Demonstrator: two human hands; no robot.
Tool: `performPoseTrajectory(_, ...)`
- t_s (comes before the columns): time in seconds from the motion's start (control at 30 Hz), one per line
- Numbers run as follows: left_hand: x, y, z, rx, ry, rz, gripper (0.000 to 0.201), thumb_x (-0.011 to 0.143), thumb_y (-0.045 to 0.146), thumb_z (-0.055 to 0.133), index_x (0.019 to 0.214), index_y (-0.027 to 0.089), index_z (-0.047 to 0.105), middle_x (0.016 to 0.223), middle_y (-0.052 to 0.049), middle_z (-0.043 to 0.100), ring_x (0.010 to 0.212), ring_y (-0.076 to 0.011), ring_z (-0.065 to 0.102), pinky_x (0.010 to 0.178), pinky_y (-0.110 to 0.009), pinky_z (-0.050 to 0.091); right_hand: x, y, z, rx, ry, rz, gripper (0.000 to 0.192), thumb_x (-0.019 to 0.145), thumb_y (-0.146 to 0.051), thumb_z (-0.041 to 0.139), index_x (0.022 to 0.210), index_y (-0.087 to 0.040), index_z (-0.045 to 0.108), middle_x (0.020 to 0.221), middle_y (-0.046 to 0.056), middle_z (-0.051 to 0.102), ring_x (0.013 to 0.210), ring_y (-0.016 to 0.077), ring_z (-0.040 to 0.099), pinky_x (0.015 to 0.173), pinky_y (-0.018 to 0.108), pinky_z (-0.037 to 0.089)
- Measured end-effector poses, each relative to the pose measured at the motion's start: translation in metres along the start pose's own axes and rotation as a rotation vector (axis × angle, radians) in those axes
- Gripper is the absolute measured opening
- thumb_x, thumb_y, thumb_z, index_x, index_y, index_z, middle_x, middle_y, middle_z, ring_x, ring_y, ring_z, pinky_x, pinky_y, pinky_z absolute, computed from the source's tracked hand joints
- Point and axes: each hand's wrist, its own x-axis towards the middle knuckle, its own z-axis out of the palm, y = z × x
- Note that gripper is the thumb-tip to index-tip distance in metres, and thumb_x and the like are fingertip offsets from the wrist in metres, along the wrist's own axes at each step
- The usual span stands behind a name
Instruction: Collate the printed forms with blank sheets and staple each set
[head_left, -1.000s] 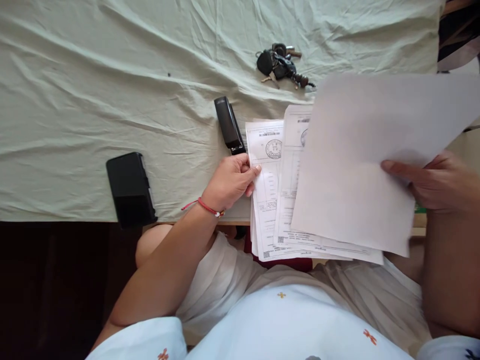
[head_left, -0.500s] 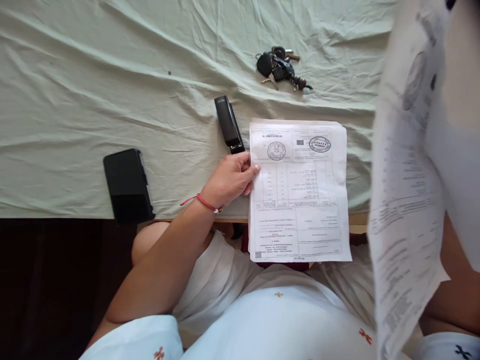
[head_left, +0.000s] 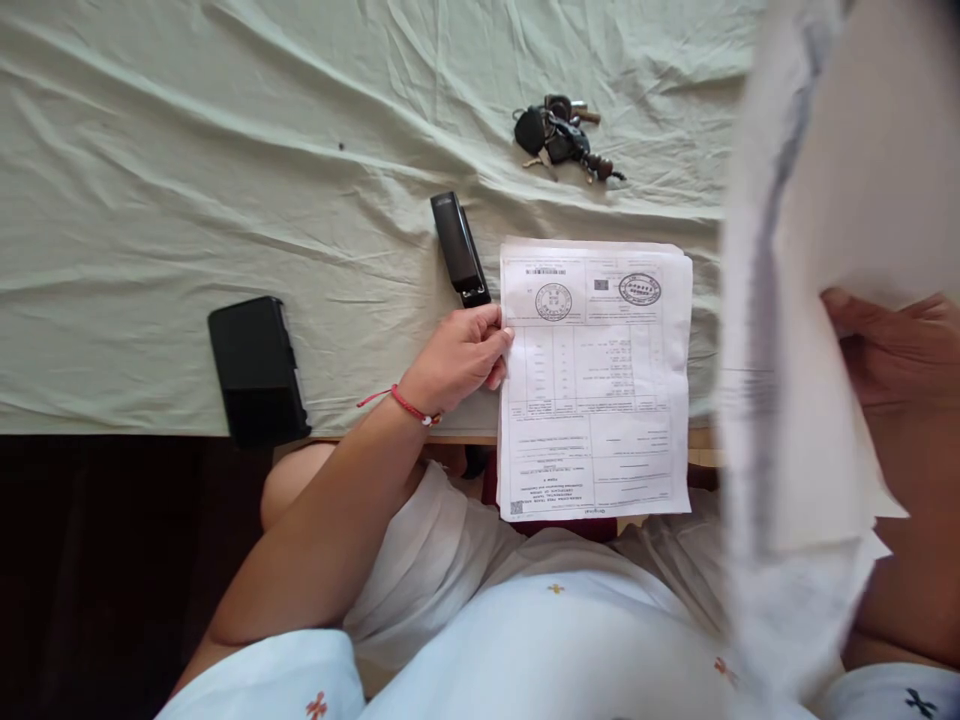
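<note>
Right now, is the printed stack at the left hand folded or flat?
Flat: the printed stack shows print from top to bottom, no fold visible; the left hand grips one edge.

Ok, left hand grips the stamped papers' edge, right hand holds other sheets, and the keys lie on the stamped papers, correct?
Not the keys: the head view shows them on the green cloth, apart from the stamped papers. Left hand and right hand are as you say.
</note>
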Motion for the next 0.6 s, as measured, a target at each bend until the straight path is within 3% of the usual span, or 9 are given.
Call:
performPoseTrajectory(0.13,0.0,0.002,0.001,-0.032,0.01,-0.035,0.021,0.09,0.012,0.053,0.07,0.018,0.051,0.047,0.005,0.05,0.038,-0.0061,0.046,0.042,-0.018,0.032,0.001,0.005,0.016,0.044,-0.064,0.048,0.04,0.057,-0.02,0.095,0.093,-0.023,0.077,0.119,0.003,0.075,0.102,0.0188,0.072,0.086,0.03,0.064)
performPoseTrajectory(0.23,-0.001,0.005,0.002,-0.022,0.014,-0.058,0.026,0.094,0.01,0.049,0.069,0.017,0.05,0.046,0.005,0.049,0.038,-0.0054,0.045,0.042,-0.017,0.031,0.004,0.018,0.019,-0.02,-0.09,0.156,0.042,0.052,-0.024,0.097,0.09,-0.022,0.079,0.105,0.004,0.078,0.082,0.0165,0.072,0.07,0.026,0.064)
performPoseTrajectory(0.33,-0.001,0.008,0.002,-0.023,0.011,-0.073,0.029,0.098,0.013,0.046,0.069,0.017,0.05,0.046,0.005,0.047,0.037,-0.0053,0.044,0.041,-0.018,0.028,0.003,0.029,0.021,-0.054,-0.181,0.195,0.037,0.059,-0.031,0.096,0.091,-0.024,0.08,0.097,0.002,0.078,0.075,0.0155,0.072,0.064,0.026,0.063)
performPoseTrajectory(0.43,-0.002,0.008,0.002,-0.026,0.005,-0.068,0.032,0.1,0.015,0.046,0.068,0.017,0.049,0.047,0.005,0.046,0.037,-0.005,0.044,0.041,-0.018,0.027,-0.003,0.03,0.027,-0.037,-0.268,0.169,0.031,0.066,-0.033,0.093,0.092,-0.025,0.08,0.098,0.0,0.078,0.078,0.0132,0.072,0.068,0.023,0.063)
performPoseTrajectory(0.6,-0.001,0.008,0.001,0.01,-0.015,-0.053,0.029,0.099,0.014,0.047,0.07,0.016,0.052,0.049,0.005,0.046,0.038,-0.0051,0.043,0.042,-0.018,0.027,-0.008,0.021,0.035,-0.053,-0.288,0.163,0.03,0.066,-0.034,0.093,0.091,-0.023,0.08,0.1,0.002,0.078,0.078,0.0113,0.071,0.067,0.019,0.061)
